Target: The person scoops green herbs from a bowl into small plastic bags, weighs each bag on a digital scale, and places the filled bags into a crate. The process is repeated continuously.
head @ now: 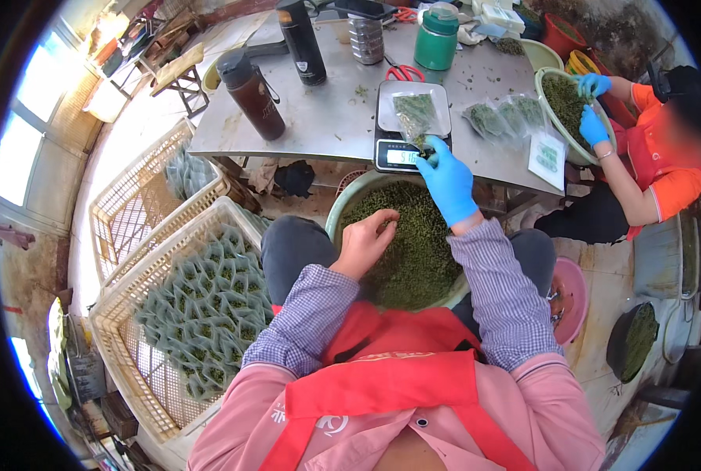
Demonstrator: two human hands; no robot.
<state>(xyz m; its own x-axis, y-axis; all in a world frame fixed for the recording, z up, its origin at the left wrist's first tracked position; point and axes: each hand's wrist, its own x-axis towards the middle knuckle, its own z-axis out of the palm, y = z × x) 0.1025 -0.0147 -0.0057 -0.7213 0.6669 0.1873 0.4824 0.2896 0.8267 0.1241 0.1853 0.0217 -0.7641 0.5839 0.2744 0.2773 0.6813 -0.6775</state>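
Observation:
My right hand [449, 182], in a blue glove, reaches to the table edge and pinches a small bit of green berries [424, 152] at the near end of a clear plastic bag [415, 112]. The bag, part filled with green berries, lies on a digital kitchen scale [386, 126] with its display lit. My bare left hand [367, 242] hovers with curled fingers over a large round basin [334, 221]; whether it pinches anything is too small to tell. Loose green berries [415, 259], resembling green peppercorns, fill the basin between my knees.
Left of me stand plastic crates [112, 329], the nearer packed with filled bags [209, 306]. The metal table [339, 118] bears bottles [250, 94], red scissors [404, 73], a green jar [437, 38] and filled bags [503, 118]. At right, a co-worker [651, 159] handles another basin [586, 156].

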